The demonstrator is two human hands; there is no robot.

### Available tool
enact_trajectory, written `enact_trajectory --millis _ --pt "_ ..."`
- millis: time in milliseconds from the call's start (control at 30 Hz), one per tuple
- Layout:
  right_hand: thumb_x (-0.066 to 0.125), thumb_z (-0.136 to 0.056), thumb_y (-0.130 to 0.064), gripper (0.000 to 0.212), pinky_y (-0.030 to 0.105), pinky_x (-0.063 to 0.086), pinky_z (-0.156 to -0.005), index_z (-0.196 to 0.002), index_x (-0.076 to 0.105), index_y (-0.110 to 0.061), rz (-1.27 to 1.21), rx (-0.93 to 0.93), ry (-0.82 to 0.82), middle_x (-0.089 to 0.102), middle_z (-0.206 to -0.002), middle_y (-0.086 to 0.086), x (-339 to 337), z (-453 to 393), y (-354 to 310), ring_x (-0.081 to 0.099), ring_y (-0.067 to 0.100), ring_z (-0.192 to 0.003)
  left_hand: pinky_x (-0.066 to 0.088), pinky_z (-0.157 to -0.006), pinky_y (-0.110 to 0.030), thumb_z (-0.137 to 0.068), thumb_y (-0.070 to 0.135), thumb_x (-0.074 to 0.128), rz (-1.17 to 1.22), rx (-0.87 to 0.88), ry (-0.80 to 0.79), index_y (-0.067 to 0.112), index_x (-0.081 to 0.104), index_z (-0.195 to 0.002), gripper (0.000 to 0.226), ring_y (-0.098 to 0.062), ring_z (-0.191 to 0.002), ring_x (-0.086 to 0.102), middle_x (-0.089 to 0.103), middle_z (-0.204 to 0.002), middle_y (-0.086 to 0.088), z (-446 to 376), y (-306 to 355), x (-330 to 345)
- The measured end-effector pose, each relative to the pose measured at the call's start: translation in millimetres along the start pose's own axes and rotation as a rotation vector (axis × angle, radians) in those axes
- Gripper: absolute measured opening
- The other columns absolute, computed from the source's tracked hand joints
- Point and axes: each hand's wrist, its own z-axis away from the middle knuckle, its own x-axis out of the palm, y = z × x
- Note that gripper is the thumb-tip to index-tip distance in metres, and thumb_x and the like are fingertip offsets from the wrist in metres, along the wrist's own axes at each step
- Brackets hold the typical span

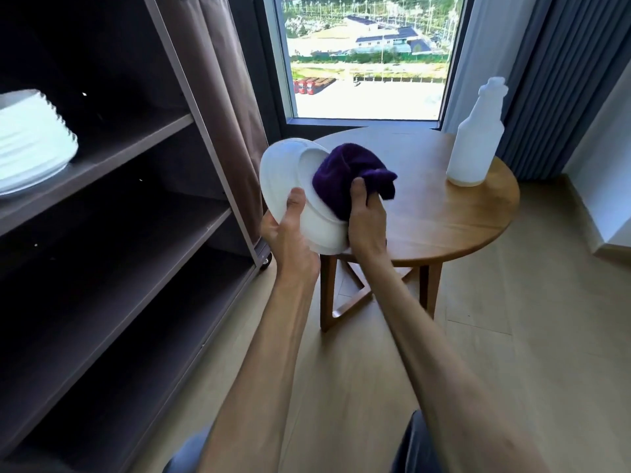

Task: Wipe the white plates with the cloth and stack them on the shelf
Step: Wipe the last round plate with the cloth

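Observation:
My left hand (290,230) grips a white plate (286,172) by its lower rim, thumb on the front, and holds it tilted on edge above the left side of the round table. My right hand (365,220) holds a bunched purple cloth (345,175) pressed against the plate's inner face. A stack of white plates (30,141) sits on the upper shelf of the dark shelf unit (143,213) at the far left.
The round wooden table (444,216) carries a white spray bottle (474,138) at its back right. The shelf unit has a brown curtain (232,107) at its side and a caster at its base. A window and grey curtains stand behind.

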Motion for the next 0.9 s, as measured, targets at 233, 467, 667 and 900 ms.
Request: enact_trajectory --millis 233,467,667,900 --pt "0.042 -0.109 -0.029 0.016 0.015 0.048 -0.082 -0.101 0.054 -0.036 -0.328 0.029 0.082 0.062 -0.1 -0.011 13 43 1 0.061 -0.011 -0.084 0.061 -0.08 -0.027 -0.094 0.03 0.072 -0.199 0.275 0.007 0.001 0.059 -0.133 0.05 -0.026 -0.109 0.069 0.069 -0.12 -0.016 -11 -13 22" --pt "0.044 -0.106 -0.028 0.021 0.031 0.045 -0.08 -0.107 0.059 -0.013 -0.132 0.157 0.245 0.057 -0.087 -0.002 -28 -27 -15 0.055 0.015 -0.082 0.053 -0.064 -0.009 -0.098 0.027 0.069 -0.595 0.48 -0.131 0.02 0.057 -0.109 0.018 -0.007 -0.086 0.061 0.056 -0.092 0.016 -11 -11 22" --pt "0.046 -0.098 -0.043 0.048 0.038 0.041 -0.103 -0.126 0.062 -0.007 0.517 0.353 0.025 0.064 -0.127 0.014 -66 -61 -15 0.058 0.035 -0.119 0.057 -0.064 -0.015 -0.095 0.026 0.074 -0.879 0.684 -0.303 0.006 0.07 -0.113 0.027 0.008 -0.082 0.063 0.054 -0.086 0.014 -17 -5 12" --pt "0.054 -0.094 -0.051 0.045 0.037 0.049 -0.093 -0.113 0.063 -0.012 1.067 0.277 -0.019 0.068 -0.114 0.012 -85 -67 -46 0.065 0.035 -0.108 0.064 -0.068 -0.045 -0.09 0.02 0.07 -1.219 0.876 -0.576 0.002 0.079 -0.093 0.02 -0.031 -0.08 0.075 0.077 -0.111 -0.01 -29 -5 -6"
